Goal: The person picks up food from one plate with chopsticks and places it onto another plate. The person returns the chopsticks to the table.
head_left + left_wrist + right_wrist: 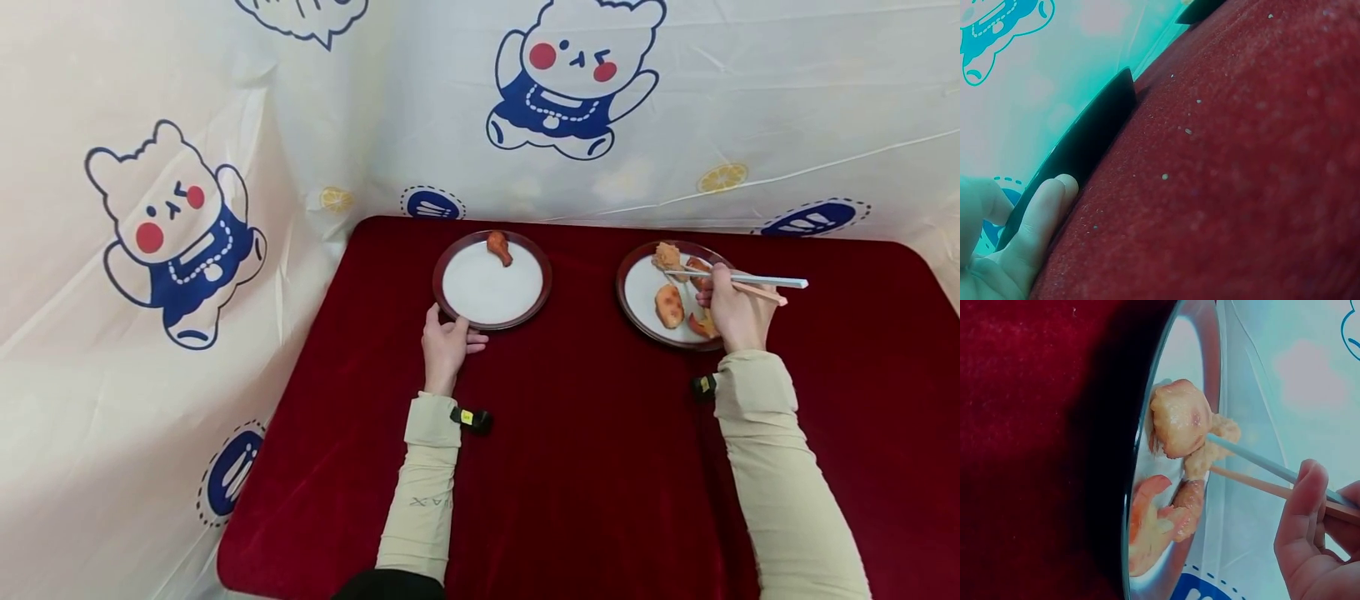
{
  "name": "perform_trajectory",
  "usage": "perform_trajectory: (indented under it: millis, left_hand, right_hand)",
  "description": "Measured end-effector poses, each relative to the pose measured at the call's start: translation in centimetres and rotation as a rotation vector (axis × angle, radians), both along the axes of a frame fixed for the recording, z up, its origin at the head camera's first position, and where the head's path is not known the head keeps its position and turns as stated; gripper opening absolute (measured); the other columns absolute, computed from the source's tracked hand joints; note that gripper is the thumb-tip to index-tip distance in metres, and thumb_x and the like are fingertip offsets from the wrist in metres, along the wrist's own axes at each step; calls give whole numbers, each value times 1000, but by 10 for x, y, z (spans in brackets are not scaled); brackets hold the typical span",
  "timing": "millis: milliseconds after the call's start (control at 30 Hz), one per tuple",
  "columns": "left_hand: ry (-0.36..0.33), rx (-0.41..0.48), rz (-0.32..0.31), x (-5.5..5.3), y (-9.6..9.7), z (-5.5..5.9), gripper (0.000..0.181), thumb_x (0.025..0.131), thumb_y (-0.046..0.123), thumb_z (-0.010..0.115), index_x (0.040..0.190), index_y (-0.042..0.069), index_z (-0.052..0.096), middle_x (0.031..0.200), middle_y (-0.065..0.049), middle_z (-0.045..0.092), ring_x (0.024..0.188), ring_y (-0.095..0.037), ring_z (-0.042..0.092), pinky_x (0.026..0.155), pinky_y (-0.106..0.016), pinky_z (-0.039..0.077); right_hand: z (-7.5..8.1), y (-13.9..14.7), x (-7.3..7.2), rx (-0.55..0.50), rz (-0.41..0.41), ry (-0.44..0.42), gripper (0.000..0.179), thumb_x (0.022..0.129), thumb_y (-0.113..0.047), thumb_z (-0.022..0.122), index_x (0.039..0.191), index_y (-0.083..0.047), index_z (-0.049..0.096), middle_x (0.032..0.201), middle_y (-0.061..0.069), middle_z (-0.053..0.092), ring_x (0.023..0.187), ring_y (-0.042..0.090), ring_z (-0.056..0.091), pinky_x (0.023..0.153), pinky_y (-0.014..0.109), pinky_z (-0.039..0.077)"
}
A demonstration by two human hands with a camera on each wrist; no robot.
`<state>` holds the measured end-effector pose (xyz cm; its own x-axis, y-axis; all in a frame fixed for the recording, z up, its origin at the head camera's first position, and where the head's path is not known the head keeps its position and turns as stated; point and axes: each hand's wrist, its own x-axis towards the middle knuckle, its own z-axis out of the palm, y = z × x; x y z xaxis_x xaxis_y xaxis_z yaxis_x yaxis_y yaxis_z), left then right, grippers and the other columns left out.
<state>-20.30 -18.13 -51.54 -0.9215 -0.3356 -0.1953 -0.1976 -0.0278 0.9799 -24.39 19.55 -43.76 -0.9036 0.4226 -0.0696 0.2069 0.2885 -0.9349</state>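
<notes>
Work appears to be at an early stage: one drumstick (499, 247) lies on the far part of the left plate (491, 292), while four food pieces (670, 306) lie on the right plate (637, 287). The left hand's (447, 342) grip holds the left plate's near rim. The right hand's (738, 317) grip holds chopsticks (772, 281), tips at the far fried piece (665, 257); clamping cannot be confirmed.

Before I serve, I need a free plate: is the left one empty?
No: the left plate holds one drumstick near its far rim; the rest looks bare.
</notes>
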Motion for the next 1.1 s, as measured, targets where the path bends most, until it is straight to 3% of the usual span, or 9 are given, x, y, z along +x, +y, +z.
perform_trajectory:
  millis: [133,333,667,700,900,933,1100]
  left_hand:
    - [-4,-5,-1,0,0,0,71,95,17,54,155,12,16,92,-24,68,64,-21,73,63,-34,64]
    - [-15,-21,-5,0,1,1,69,96,17,53,155,14,17,93,-23,68,65,-22,73,62,-34,64]
    - [-12,-28,3,0,0,0,69,95,16,52,155,14,18,91,-22,69,63,-20,72,62,-33,64]
    - [-18,-27,-1,1,1,4,69,96,14,52,155,13,17,92,-23,69,65,-23,73,63,-34,64]
    - [-22,-28,-8,2,0,5,68,97,14,52,155,15,16,96,-26,69,72,-30,73,65,-35,64]
    - [-12,-29,-3,1,-1,1,68,96,15,52,155,15,17,95,-25,69,70,-28,73,64,-34,64]
    - [0,-39,5,1,0,0,68,95,15,52,155,13,18,91,-23,69,63,-21,73,62,-34,64]
  right_hand:
    - [1,1,-1,26,-5,-26,42,99,-36,43,104,-2,67,57,-25,58,51,-6,60,51,13,55]
    - [5,7,-3,92,40,-41,38,98,-36,41,85,-12,67,53,-20,59,50,-1,61,47,17,53]
    - [3,14,-12,55,95,-35,36,98,-33,45,71,-20,65,51,-17,60,48,1,62,47,19,55]
    - [3,14,-12,48,93,-43,36,98,-35,45,71,-20,65,51,-17,59,48,1,62,46,19,55]
    - [-2,12,-9,53,63,-51,36,98,-39,45,81,-16,67,55,-21,59,50,-1,61,44,16,51]
    - [-4,11,-8,69,58,-43,38,97,-40,45,82,-14,68,54,-21,59,50,-2,60,43,16,49]
    - [-9,8,-5,59,38,-10,43,98,-40,46,91,-5,70,54,-20,58,49,-2,58,42,16,45]
